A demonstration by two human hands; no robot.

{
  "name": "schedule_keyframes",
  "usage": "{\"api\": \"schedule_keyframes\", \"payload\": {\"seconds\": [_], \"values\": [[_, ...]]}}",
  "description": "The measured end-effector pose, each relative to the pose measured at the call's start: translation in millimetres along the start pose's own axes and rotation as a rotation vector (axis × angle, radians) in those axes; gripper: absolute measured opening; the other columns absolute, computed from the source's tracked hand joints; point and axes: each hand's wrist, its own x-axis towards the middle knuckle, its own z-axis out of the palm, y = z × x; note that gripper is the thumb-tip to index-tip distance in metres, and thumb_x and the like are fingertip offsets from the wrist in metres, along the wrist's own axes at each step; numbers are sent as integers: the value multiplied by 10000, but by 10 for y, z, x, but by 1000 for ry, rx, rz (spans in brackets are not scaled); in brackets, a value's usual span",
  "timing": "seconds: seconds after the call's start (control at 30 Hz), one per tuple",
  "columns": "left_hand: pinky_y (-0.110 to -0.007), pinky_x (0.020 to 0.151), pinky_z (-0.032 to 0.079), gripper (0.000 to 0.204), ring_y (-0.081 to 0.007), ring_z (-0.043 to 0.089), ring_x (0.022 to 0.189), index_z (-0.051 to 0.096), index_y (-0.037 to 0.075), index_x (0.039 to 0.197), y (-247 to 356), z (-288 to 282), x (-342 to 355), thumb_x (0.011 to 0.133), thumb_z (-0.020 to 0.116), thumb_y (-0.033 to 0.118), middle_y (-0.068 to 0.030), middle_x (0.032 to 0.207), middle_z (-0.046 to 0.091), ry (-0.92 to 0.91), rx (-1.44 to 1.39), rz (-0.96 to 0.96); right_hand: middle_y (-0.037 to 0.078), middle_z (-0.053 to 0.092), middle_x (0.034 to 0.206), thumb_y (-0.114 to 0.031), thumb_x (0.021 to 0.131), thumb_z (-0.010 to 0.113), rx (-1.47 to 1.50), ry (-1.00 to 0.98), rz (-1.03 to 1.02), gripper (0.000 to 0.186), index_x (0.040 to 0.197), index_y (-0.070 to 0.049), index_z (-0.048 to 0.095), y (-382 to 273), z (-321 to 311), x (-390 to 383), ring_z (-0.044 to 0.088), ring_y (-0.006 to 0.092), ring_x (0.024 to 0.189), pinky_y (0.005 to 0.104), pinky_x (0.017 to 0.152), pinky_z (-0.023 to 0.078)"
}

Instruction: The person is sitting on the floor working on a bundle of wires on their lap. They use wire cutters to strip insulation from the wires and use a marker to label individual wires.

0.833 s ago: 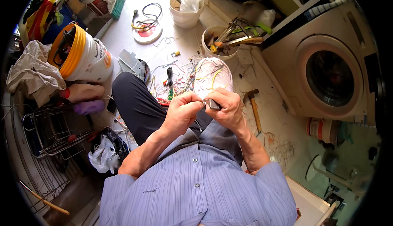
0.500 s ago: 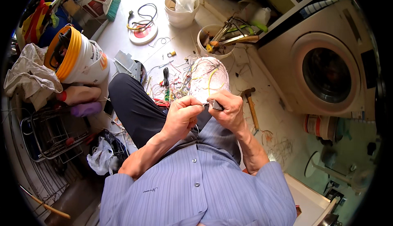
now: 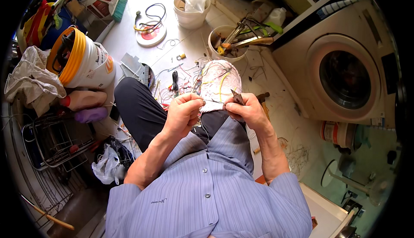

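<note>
Shirt (image 3: 207, 173): nearest, striped, cut off by the lower edge.
Left hand (image 3: 183, 113): fingers curled in, thumb pinched on forefinger, apparently gripping a thin wire (image 3: 203, 123); the grip itself is inside the fingers.
Wire: between the hands over the lap, a loose length hanging below the left hand; the stretch across the gap is too fine to trace surely.
Right hand (image 3: 249, 112): closed firmly around a dark blade (image 3: 237, 99), thumb pressed near its lower end; the rest is covered by the palm.
Change: hands nearly met half a second ago; now they stand apart, the blade tipped point-up. That suggests a pulling stroke along the wire; whether anything came off cannot be told.
Pad (image 3: 231, 82): pink, just beyond the hands, loose strands on top.
Hammer (image 3: 262, 96): its handle, plain earlier, is now mostly behind the right hand and forearm.
Scraps (image 3: 185, 72): tangled wires on the floor, partly blocked by the left hand.
Tool bucket (image 3: 211, 44): farther off, contents jumbled.
Washer (image 3: 297, 72): far right, drum too dark to read.
</note>
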Motion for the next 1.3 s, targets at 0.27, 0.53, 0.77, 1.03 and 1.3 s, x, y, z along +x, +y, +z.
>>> {"api": "schedule_keyframes", "payload": {"seconds": [0.27, 0.53, 0.77, 1.03, 1.3], "values": [[-189, 528, 355, 190, -11, 466, 594, 680, 9, 1104, -26, 113, -31, 928, 661, 77, 34, 718, 590, 7, 532, 240, -7, 556, 637, -106, 907, 629, -4, -37, 61, 126, 844, -1, 657, -43, -119, 50, 446, 59, 518, 239, 474, 322], [-245, 665, 464, 147, -66, 579, 747, 711, -38, 935, -92, 226, 170, 907, 673, 101, -10, 817, 661, 67, 855, 458, 50, 587, 679, -100, 898, 645, -468, 177, -284, 127, 891, 25, 667, -102, -212, 130, 545, 122, 643, 289, 596, 436], [-250, 620, 444, 208, -64, 548, 685, 705, -49, 881, -550, 116, 951, 880, 661, 154, 1, 742, 644, 272, 666, 341, 164, 619, 946, -214, 862, 734, -1049, 472, -419, 279, 1056, -22, 676, 230, -590, 610, 637, 376, 877, 450, 754, 510], [-256, 549, 432, 214, -64, 534, 621, 714, -41, 862, -760, 108, 1143, 892, 639, 157, 2, 706, 638, 370, 717, 348, 160, 586, 1079, -231, 911, 688, -1062, 586, -439, 331, 1173, -37, 631, 337, -452, 188, 642, 386, 911, 457, 745, 526], [-255, 535, 421, 219, -67, 528, 608, 714, -46, 878, -773, 176, 1198, 898, 636, 158, -7, 695, 635, 340, 746, 319, 116, 637, 1009, -201, 887, 708, -947, 481, -458, 182, 1034, -95, 691, 575, -422, 364, 679, 356, 814, 436, 701, 556]]}}
